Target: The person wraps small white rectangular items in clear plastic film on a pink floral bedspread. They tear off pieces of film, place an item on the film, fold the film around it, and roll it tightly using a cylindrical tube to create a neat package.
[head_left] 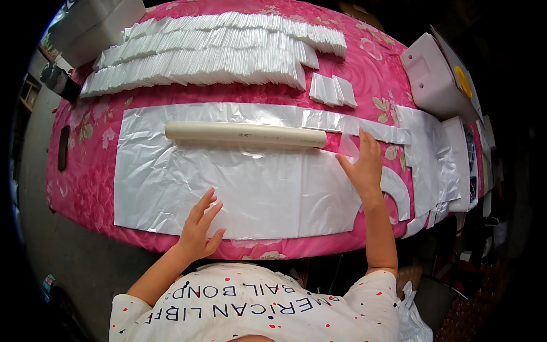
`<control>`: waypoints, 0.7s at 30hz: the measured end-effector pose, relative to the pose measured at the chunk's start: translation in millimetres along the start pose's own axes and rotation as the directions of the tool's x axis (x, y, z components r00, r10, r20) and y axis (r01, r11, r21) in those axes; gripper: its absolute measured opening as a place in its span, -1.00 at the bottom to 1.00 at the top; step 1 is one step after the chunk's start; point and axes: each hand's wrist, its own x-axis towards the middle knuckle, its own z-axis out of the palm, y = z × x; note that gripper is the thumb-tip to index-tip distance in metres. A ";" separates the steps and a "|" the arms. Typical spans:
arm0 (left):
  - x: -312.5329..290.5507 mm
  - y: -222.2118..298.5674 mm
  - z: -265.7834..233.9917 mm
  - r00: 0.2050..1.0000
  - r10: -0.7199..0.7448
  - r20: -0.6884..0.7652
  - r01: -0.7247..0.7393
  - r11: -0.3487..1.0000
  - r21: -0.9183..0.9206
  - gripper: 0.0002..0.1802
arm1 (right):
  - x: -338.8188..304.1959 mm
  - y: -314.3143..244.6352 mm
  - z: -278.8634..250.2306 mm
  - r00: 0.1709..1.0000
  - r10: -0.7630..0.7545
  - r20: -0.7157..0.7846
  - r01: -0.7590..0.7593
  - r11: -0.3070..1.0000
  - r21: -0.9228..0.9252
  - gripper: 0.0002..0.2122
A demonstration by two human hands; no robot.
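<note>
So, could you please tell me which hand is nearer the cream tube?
Right: the right hand is just off the right end of the cream tube; the left hand is farther away, on its near side.

On the white shirt (268,305) of the person we can see two lines of dark lettering (245,310) in plain capitals. They go across the chest and, to our view, they stand upside down; the cloth bends them, and at the picture's left side some letters go into a fold. On the pale tube (211,131) we find also one small dark printed mark (245,135), right of its middle, but it is too small for us to read.
</note>
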 end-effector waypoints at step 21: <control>153.4 -36.8 31.3 0.987 0.135 0.091 -0.162 0.843 0.513 -0.37 | 21.9 95.6 -28.5 0.999 -0.003 0.050 -0.001 0.996 0.088 -0.65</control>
